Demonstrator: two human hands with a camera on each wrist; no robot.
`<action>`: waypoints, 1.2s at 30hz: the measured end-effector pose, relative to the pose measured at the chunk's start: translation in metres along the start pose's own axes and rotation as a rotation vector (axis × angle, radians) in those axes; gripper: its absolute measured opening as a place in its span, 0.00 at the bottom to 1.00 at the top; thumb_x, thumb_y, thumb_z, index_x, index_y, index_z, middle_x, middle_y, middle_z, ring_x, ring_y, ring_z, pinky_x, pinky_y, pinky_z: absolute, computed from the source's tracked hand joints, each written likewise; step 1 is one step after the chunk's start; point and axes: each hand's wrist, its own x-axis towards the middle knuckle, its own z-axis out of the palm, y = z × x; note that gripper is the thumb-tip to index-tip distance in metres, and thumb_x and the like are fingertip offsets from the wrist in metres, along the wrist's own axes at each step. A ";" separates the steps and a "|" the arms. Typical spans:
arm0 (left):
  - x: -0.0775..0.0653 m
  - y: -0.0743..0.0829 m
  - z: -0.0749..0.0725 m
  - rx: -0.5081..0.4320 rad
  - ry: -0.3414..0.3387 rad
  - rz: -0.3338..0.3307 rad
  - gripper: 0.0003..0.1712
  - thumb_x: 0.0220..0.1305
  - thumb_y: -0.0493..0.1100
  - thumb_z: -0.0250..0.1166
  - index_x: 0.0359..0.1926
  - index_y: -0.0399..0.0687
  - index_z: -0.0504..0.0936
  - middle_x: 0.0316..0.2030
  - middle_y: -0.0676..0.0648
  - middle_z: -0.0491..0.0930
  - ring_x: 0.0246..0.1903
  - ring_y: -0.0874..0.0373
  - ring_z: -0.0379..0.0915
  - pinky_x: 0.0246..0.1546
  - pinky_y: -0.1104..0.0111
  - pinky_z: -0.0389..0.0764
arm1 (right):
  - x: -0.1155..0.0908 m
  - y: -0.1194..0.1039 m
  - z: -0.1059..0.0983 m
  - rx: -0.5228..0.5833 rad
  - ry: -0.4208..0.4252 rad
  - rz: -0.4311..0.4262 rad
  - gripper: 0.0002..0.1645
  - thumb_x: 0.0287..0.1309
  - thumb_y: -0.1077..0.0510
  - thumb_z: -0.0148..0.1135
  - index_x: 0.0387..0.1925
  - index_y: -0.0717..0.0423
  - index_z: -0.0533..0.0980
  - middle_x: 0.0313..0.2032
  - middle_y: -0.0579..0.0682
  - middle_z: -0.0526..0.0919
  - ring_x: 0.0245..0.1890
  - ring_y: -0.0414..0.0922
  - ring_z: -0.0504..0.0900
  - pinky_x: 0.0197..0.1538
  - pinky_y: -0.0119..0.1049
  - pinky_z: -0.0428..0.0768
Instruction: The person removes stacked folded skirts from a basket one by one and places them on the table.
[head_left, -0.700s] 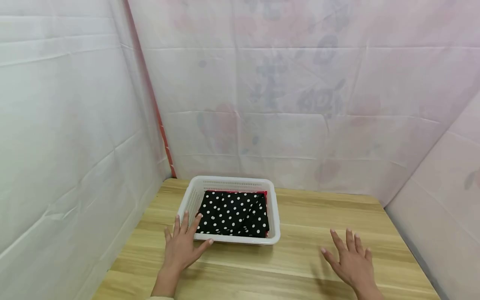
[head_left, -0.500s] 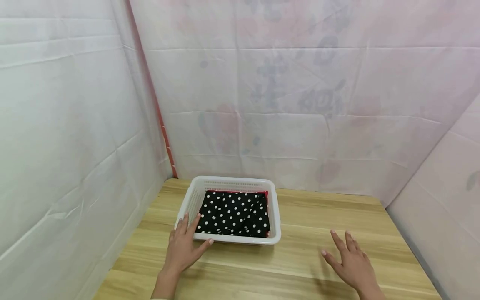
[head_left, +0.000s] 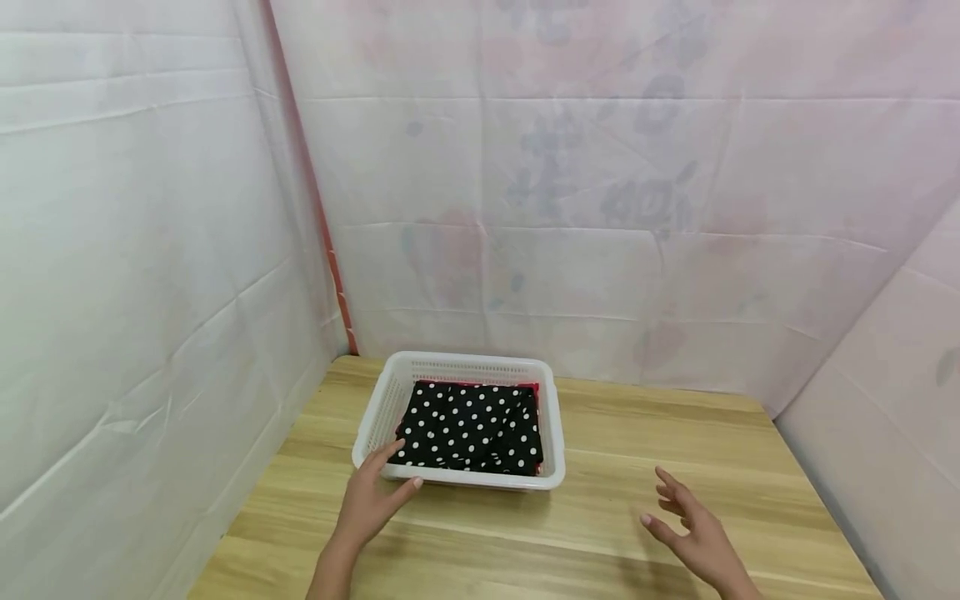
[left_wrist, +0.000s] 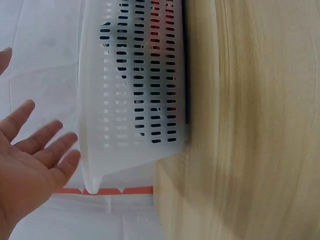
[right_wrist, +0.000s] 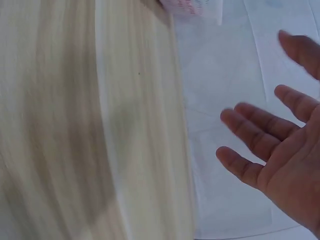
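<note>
A white plastic basket (head_left: 557,433) with slotted walls stands on the wooden table. Black cloth with white polka dots (head_left: 468,425) lies folded inside it, and a bit of red shows along the cloth's edges. My left hand (head_left: 367,504) hovers by the basket's near left corner, fingers spread and holding nothing; in the left wrist view a gap parts the fingertips from the basket wall (left_wrist: 125,90). Over the table to the right of the basket, my right hand (head_left: 697,533) is held in the air with loosely bent fingers and nothing in it.
The wooden table (head_left: 637,433) reaches back to a white sheet (head_left: 570,267) with faint printing. More white sheeting (head_left: 150,292) hangs at the left, with a red strip (head_left: 318,225) in the corner. A pale sheet (head_left: 892,400) borders the right side.
Both hands have turned so that the palms face inward more, and the right fingers have bent a little. The basket and cloth stay put on the table; the view has shifted slightly.
</note>
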 end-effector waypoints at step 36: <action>0.009 0.036 -0.017 -0.460 -0.016 -0.188 0.35 0.56 0.37 0.67 0.65 0.44 0.66 0.60 0.42 0.68 0.60 0.46 0.61 0.55 0.54 0.65 | 0.028 -0.053 0.045 0.540 0.006 -0.056 0.38 0.59 0.63 0.60 0.68 0.60 0.56 0.56 0.66 0.69 0.51 0.57 0.73 0.45 0.31 0.76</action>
